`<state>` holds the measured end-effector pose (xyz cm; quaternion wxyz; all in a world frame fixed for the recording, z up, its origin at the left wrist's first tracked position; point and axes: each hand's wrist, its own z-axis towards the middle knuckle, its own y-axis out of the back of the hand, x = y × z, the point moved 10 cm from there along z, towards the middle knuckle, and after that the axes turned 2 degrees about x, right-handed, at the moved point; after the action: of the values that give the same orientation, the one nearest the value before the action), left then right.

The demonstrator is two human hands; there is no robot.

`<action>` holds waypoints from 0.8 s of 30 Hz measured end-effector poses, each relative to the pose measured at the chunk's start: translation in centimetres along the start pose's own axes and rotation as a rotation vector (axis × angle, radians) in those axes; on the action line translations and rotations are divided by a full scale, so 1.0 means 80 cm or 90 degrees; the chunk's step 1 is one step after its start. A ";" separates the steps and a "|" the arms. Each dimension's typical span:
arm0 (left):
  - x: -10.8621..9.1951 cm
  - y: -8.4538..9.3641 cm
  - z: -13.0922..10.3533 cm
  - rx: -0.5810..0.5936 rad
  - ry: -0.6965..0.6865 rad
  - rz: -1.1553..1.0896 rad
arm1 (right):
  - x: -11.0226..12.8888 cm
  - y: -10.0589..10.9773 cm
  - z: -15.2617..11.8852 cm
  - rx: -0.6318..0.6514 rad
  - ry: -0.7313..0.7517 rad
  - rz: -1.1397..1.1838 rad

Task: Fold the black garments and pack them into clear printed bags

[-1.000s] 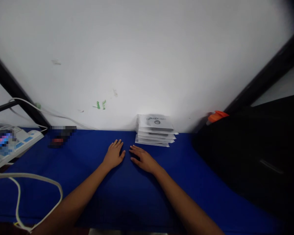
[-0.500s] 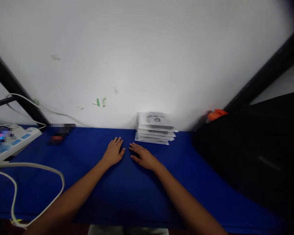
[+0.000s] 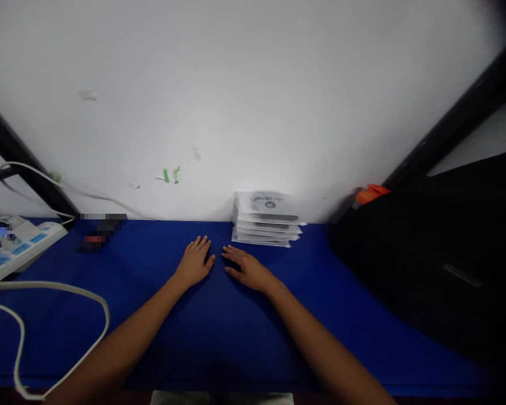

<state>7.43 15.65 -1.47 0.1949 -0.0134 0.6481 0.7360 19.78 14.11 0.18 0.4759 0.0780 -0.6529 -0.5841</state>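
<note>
My left hand [image 3: 194, 262] lies palm down on the blue table surface [image 3: 219, 326], its fingers stretched forward and the thumb out to the side. A short gap away, my right hand [image 3: 248, 269] rests on the same surface with fingers extended toward the left one. Neither hand holds anything. Just beyond my right hand, against the wall, is a stack of flat white plastic packets [image 3: 266, 218]. Dark printed lettering and a round mark show on the top packet, and the stack's edges are uneven.
At the left lies a white power strip [image 3: 29, 247] with a looping white cable [image 3: 105, 320]. Near it sits a dark, blurred-out object [image 3: 101, 233]. A large black bag or cloth [image 3: 413, 264] covers the right side, with an orange item [image 3: 371, 194] behind it. A white wall [image 3: 253, 101] stands at the back.
Both hands stay in place on the table. The view has shifted very slightly; the objects at the left appear a little further left.
</note>
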 end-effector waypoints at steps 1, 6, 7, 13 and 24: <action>0.000 0.000 0.000 0.000 0.000 -0.001 | 0.000 0.000 0.000 0.000 -0.001 -0.001; 0.000 0.000 0.000 -0.004 0.002 -0.003 | 0.001 0.001 0.000 0.005 0.000 -0.011; 0.000 0.000 0.001 -0.004 0.002 -0.004 | 0.001 0.001 0.000 0.004 0.003 -0.016; 0.000 -0.002 0.002 0.000 0.005 -0.010 | 0.008 0.004 0.000 -0.061 0.057 -0.053; 0.002 0.003 0.000 0.032 -0.027 -0.027 | 0.035 0.165 -0.051 -0.498 0.032 -0.271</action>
<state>7.26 15.70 -1.30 0.2243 -0.0063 0.6617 0.7154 27.16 13.48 12.19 0.3544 0.0389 -0.3403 -0.8701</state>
